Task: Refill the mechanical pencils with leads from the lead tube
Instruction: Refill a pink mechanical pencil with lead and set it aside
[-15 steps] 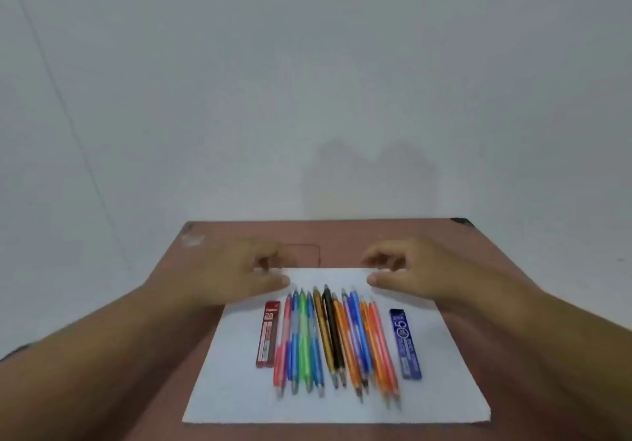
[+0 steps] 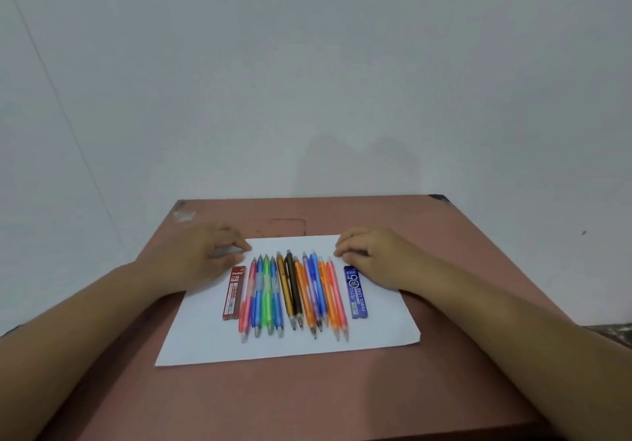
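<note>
My left hand [image 2: 208, 256] and right hand [image 2: 372, 252] sit at the paper's [image 2: 290, 348] far corners; the pencils [image 2: 294, 290] lie packed between, red tube [image 2: 234, 293] and blue tube [image 2: 356, 292] flanking them; bare paper lies nearer me; open surface [image 2: 307, 399] rings the sheet.
</note>
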Demonstrator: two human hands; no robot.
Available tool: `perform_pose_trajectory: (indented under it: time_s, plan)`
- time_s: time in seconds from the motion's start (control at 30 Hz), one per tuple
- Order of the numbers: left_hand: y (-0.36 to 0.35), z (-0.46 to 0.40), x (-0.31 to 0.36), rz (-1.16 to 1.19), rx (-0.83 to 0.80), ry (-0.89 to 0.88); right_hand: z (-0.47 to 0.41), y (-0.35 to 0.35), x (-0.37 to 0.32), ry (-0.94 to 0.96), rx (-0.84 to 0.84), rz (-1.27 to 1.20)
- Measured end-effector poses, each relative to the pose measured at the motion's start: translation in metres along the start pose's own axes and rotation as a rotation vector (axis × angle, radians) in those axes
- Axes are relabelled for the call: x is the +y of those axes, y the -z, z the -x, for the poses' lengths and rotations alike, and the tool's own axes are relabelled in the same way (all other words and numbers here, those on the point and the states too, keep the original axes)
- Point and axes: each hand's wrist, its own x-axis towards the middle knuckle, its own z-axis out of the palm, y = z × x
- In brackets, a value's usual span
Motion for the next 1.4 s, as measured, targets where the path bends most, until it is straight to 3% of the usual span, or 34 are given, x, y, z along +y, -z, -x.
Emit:
perform_pose_trajectory:
  time_s: [0.23, 0.5, 0.7, 0.87, 1.1, 1.2, 1.33, 1.4]
  plan:
    - [0.012, -0.024, 0.012, 0.044, -0.029, 0.078, -0.012, 0.006, -0.007, 0.024, -0.035, 0.003]
    - [0.004, -0.043, 0.046, 0.200, 0.023, 0.147, -0.021, 0.005, -0.004, 0.214, -0.043, 0.186]
    - [-0.006, -0.032, 0.047, 0.457, 0.080, 0.169, -0.030, 0.017, 0.013, 0.410, -0.049, 0.328]
    - [-0.007, -0.032, 0.045, 0.559, 0.136, 0.150, -0.021, 0.054, 0.014, 0.225, 0.035, 0.314]
    - [0.002, -0.028, 0.063, 0.788, 0.229, -0.035, -0.032, 0.066, 0.000, -0.050, 0.185, 0.075]
    - [0.003, -0.027, 0.066, 0.703, 0.222, -0.006, -0.032, 0.046, -0.017, -0.067, 0.240, 0.046]
    - [0.000, -0.029, 0.067, 0.338, 0.222, 0.021, -0.034, 0.025, -0.034, -0.073, 0.224, 0.022]
    - [-0.002, -0.030, 0.064, 0.270, 0.235, 0.004, -0.033, 0.019, -0.039, -0.076, 0.239, -0.071]
